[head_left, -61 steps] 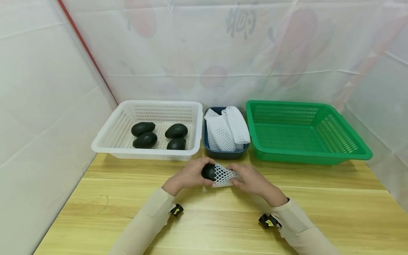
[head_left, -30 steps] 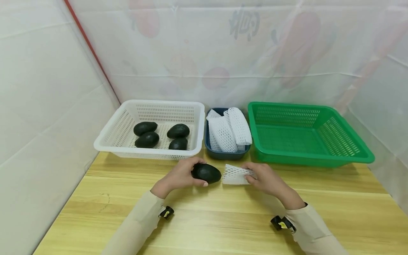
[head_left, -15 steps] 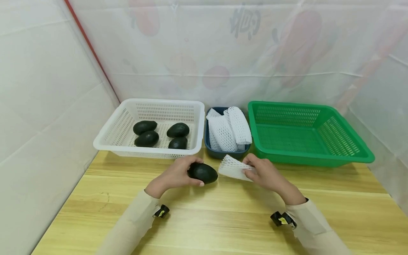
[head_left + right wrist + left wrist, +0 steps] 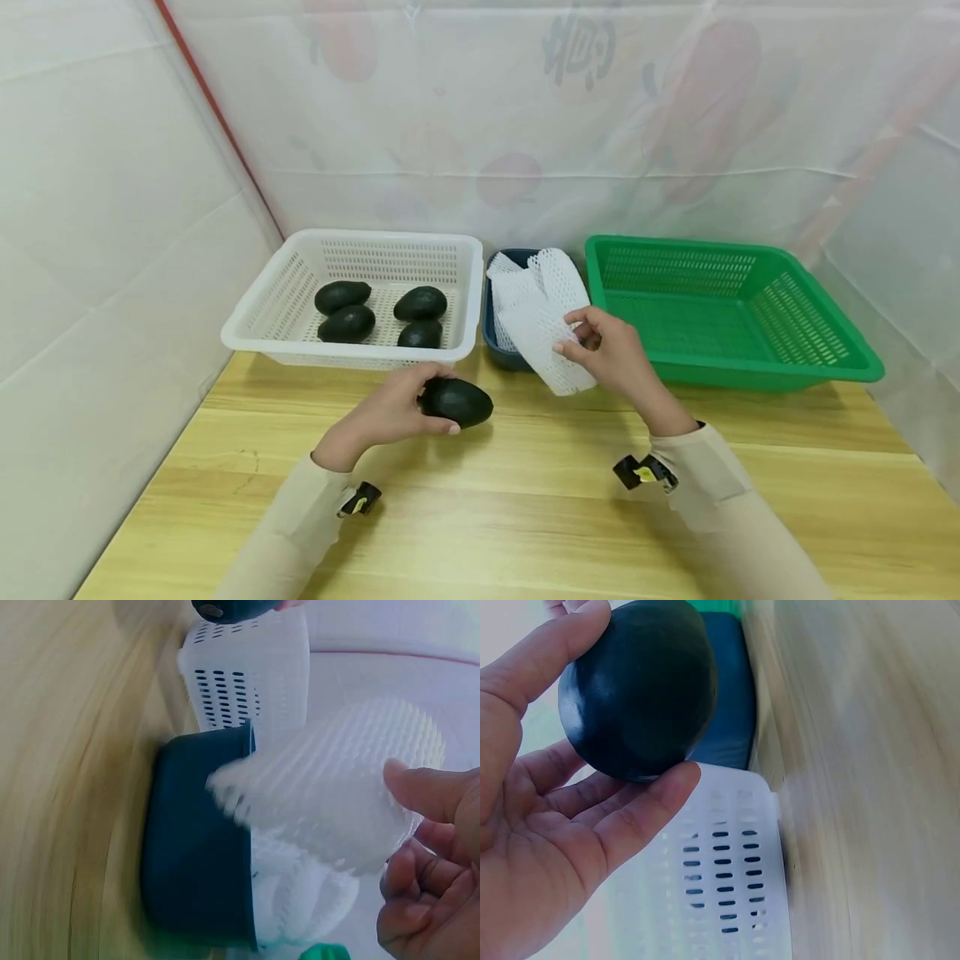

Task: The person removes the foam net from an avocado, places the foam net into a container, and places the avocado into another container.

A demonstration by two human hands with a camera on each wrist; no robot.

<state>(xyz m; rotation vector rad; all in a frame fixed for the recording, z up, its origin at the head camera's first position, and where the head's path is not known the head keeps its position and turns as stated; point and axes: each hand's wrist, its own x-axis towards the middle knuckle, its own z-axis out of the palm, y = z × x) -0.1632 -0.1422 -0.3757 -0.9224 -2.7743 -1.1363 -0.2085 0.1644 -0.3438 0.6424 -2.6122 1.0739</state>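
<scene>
My left hand (image 4: 397, 407) grips a dark green avocado (image 4: 459, 403) just above the table, in front of the white basket. In the left wrist view the thumb and fingers curl round the avocado (image 4: 641, 686). A white foam net sleeve (image 4: 547, 350) hangs from my right hand (image 4: 609, 350), pinched between thumb and fingers. It overlaps the front of the small dark blue bin (image 4: 504, 357), where more white foam net sleeves (image 4: 564, 279) lie. The right wrist view shows the pinched foam net sleeve (image 4: 330, 787) flattened above the bin's opening.
At the back left stands a white perforated basket (image 4: 352, 358) with several avocados (image 4: 347, 323) inside. A green perforated basket (image 4: 735, 372) stands at the back right, beside the bin. White printed sheeting (image 4: 465, 108) rises behind them. Wooden table (image 4: 480, 517) extends in front.
The foam net sleeve has come off the avocado. My right hand has carried it up over the blue bin, while my left hand has shifted left with the bare avocado.
</scene>
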